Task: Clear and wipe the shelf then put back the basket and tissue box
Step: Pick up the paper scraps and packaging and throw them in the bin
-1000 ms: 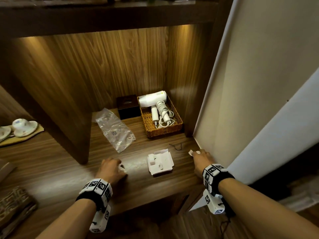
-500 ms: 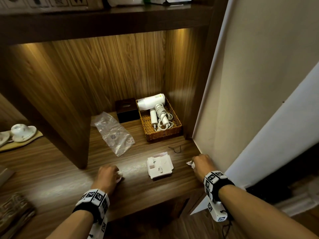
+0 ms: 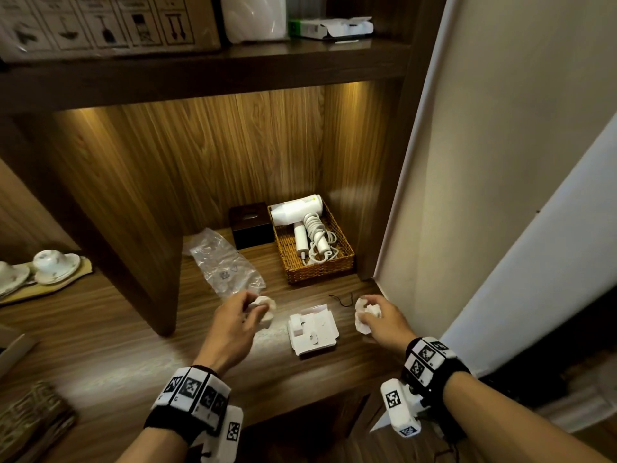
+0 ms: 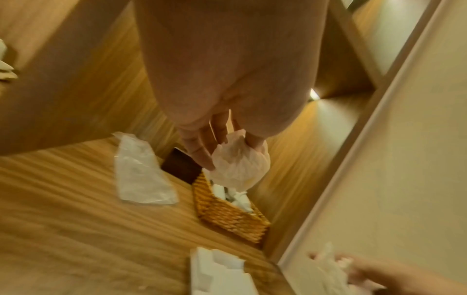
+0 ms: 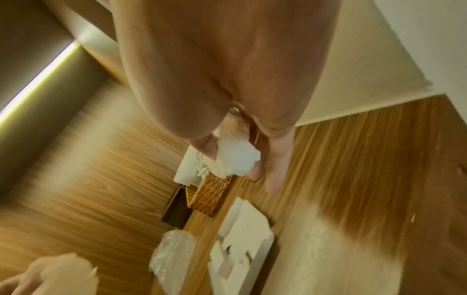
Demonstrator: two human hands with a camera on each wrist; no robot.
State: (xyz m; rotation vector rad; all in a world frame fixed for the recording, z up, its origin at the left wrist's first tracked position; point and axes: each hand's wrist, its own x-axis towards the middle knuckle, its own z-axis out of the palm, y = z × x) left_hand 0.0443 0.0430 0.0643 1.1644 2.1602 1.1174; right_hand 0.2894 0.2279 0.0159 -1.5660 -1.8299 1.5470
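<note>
A wicker basket (image 3: 317, 267) with a white hair dryer (image 3: 297, 210) in it stands at the back right of the wooden shelf (image 3: 200, 305). A dark tissue box (image 3: 250, 223) sits to its left. My left hand (image 3: 233, 324) is lifted above the shelf front and grips a crumpled white tissue (image 3: 263, 307) (image 4: 237, 167). My right hand (image 3: 380, 317) holds a second crumpled tissue (image 3: 365, 314) (image 5: 235, 157) near the right wall. Between the hands lies a white cardboard insert (image 3: 312, 329).
A crumpled clear plastic bag (image 3: 223, 262) lies left of the basket. A thin black cord loop (image 3: 342, 299) lies near the right hand. White cups and saucers (image 3: 50, 267) stand on the left counter. Boxes (image 3: 110, 25) fill the shelf above. A pale wall (image 3: 484, 162) closes the right side.
Both hands have lifted off the shelf surface, each with a crumpled tissue in it, and turned so the tissues show. The head view has tilted up.
</note>
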